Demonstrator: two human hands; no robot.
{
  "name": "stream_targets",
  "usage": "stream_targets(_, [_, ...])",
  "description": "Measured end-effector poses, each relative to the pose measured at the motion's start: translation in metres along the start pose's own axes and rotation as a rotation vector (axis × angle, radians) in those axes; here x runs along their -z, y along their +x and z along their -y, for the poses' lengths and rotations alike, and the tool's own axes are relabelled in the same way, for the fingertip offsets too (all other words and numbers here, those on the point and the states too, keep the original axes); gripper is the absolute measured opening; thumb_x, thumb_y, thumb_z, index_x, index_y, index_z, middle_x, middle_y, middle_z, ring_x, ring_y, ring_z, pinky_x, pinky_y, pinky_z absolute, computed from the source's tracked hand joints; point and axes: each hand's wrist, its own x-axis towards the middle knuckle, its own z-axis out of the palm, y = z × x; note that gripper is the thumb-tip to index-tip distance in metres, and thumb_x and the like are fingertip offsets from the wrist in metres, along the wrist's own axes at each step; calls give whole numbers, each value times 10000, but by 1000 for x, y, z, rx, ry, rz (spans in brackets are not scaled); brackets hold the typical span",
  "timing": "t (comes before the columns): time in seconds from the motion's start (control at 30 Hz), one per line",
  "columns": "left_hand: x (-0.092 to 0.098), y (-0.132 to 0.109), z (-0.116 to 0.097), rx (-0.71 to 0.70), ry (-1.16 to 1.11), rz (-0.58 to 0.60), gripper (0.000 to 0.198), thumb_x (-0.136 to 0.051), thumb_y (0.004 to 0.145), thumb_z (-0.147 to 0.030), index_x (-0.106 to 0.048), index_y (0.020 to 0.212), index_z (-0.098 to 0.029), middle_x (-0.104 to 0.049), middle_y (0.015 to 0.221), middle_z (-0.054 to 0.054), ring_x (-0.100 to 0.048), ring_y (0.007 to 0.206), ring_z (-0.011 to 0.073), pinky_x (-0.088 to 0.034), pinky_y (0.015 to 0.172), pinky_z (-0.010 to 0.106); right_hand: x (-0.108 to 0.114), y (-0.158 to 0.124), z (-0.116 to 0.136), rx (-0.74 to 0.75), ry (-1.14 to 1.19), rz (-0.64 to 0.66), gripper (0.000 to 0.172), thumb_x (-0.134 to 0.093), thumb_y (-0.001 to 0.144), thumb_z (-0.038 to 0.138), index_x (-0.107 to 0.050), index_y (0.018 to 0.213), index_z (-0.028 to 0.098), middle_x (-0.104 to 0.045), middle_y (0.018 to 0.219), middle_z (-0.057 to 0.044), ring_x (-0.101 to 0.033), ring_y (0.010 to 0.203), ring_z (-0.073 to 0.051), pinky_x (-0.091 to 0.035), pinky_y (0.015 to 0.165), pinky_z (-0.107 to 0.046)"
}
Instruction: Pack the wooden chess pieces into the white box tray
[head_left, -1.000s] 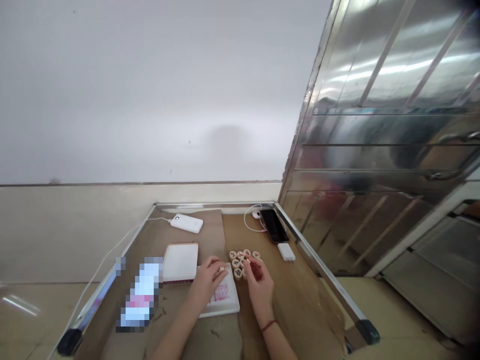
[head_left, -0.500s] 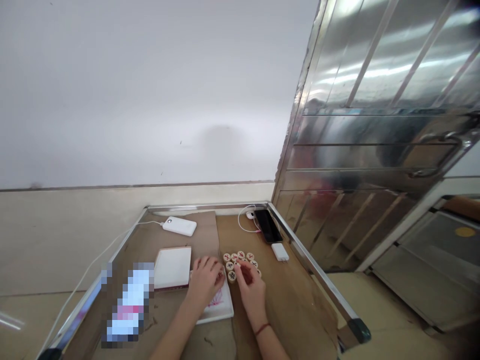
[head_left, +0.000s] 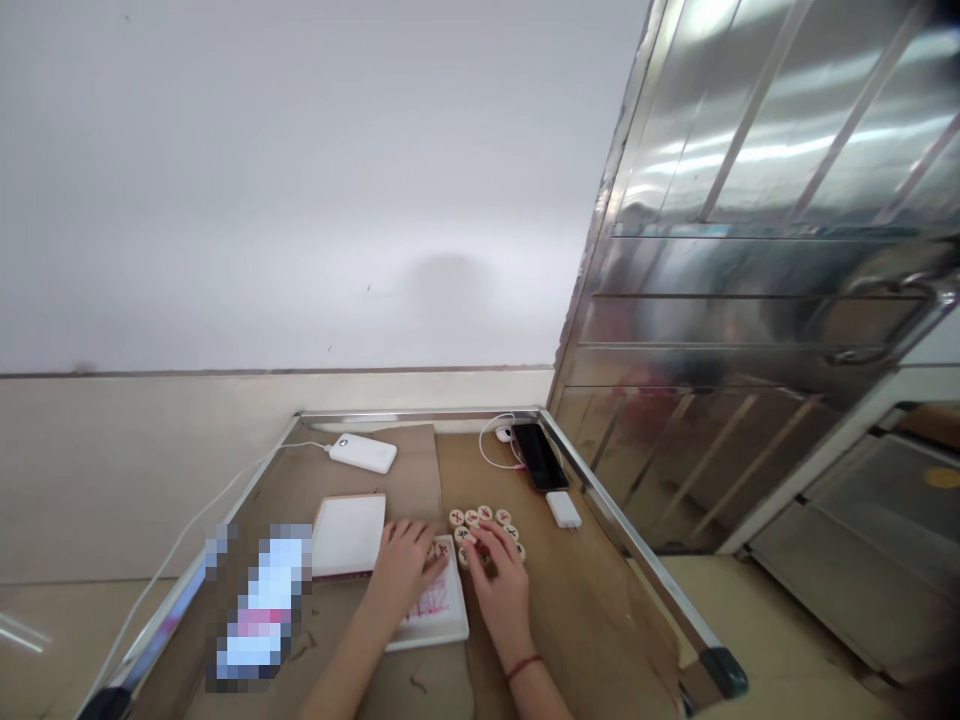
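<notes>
Several round wooden pieces with red or black characters stand grouped on the brown table covering. My right hand, with a red cord on its wrist, has thumb and fingers pinched around a pale round piece at the left of the group. My left hand lies over the upper left of a shallow white tray with pink markings inside. Beside its thumb, a piece with a red character sits in the tray. Its fingers are bent downward, and what lies beneath them is hidden.
A white box lid lies left of the tray. Farther back is a white power bank with a cable. A black phone and a white charger are at the right. A blurred lit screen is at the left. Metal rails edge the table.
My right hand's fingers have closed over the left part of the group. My left hand has shifted slightly, and the red-character piece by its thumb shows more. The view has moved a little.
</notes>
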Motion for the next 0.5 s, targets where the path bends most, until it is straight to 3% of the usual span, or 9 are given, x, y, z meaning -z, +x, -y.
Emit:
stream_targets(0.13, [4, -14, 9, 52, 6, -163, 337, -534, 880, -371, -589, 1195, -263, -648, 1141, 62, -505, 1108, 248, -311, 991, 428, -3, 0, 3, 115, -82, 59, 229, -508, 892, 339, -702, 964, 242, -660, 1037, -97, -617, 997, -217, -510, 889, -389])
stream_targets(0.27, [7, -30, 22, 86, -23, -265, 311, -499, 895, -359, -611, 1172, -273, -650, 1140, 60, -526, 1105, 246, -363, 965, 412, -9, 6, 16, 295, -232, 325, 240, -494, 891, 212, -662, 1057, 257, -688, 1044, -60, -629, 984, -206, -438, 948, -407])
stream_targets(0.37, [5, -43, 31, 102, -74, -308, 290, -453, 916, -354, -635, 1122, -262, -662, 1108, 65, -560, 1059, 235, -413, 908, 392, -13, 13, 24, 277, -379, 473, 251, -513, 858, 130, -635, 1052, 232, -702, 963, -45, -637, 916, -204, -405, 934, -405])
stream_targets(0.5, [-3, -58, 38, 100, -142, -380, 293, -415, 933, -357, -648, 1074, -248, -673, 1055, 71, -589, 1004, 222, -441, 873, 377, -14, 19, 27, 250, -495, 566, 211, -556, 826, 116, -633, 978, 239, -685, 1006, -37, -587, 1026, -229, -369, 928, -382])
